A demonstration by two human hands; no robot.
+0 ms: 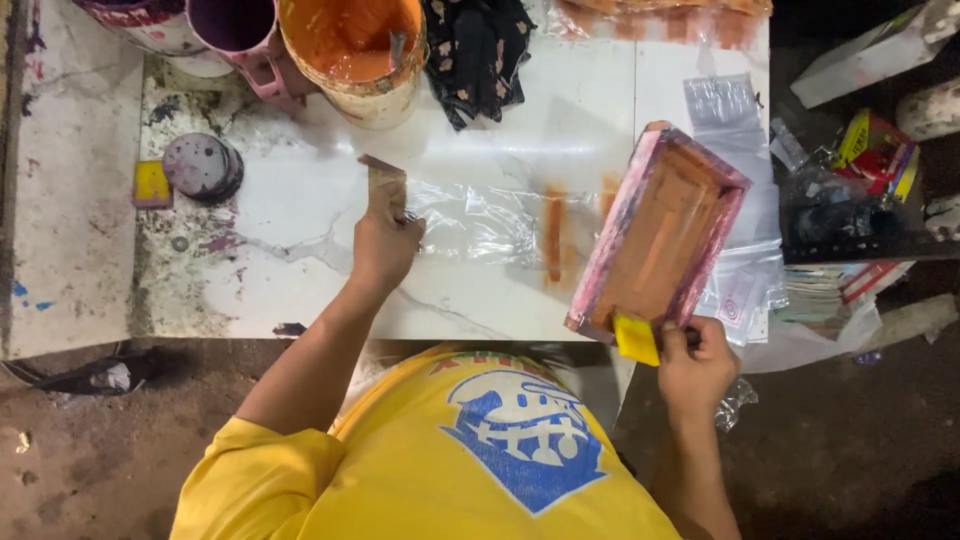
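Note:
My left hand (383,243) grips a small flat wooden piece (385,185) and rests on the edge of a clear plastic bag (480,220) lying on the white marble table (300,270). The bag carries orange printed stripes (553,235). My right hand (697,365) holds the near end of a pink-stained wooden screen frame (660,235) lifted and tilted up at the right, together with a yellow squeegee piece (636,340). The frame's mesh is orange with ink.
An orange paint bucket (355,55), a pink jug (245,35) and another tub stand at the back. A dark patterned cloth (475,50) lies beside them. A round purple lid (202,167) and yellow block (152,183) sit left. Clear bags (730,130) are stacked right.

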